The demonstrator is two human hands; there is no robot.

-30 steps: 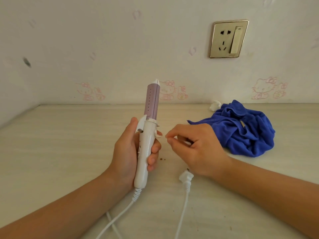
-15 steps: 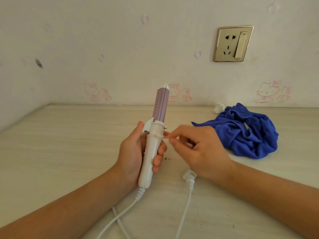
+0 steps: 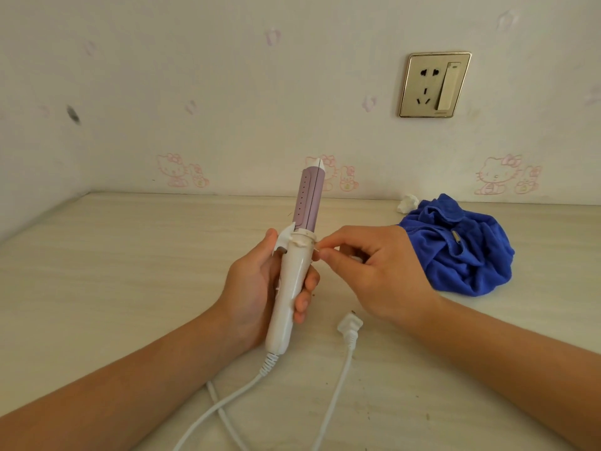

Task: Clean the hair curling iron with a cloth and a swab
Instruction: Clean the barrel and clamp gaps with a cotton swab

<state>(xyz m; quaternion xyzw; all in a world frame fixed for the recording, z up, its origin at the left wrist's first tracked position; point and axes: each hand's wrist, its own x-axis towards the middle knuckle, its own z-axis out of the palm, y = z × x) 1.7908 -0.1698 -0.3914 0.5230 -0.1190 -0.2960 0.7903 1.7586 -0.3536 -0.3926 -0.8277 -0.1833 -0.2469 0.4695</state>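
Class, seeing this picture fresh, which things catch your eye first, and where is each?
The curling iron, white handle and lilac barrel, stands upright at centre, gripped by the left hand. The right hand pinches a thin swab at its collar. A crumpled blue cloth lies on the table at right, below a wall socket.

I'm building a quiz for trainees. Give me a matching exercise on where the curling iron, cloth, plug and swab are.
Things:
1 curling iron
2 cloth
3 plug
4 swab

States:
A lying loose on the table
B pinched by the right hand
C upright in the left hand
D bunched up, in no hand

Pairs: 1-C, 2-D, 3-A, 4-B
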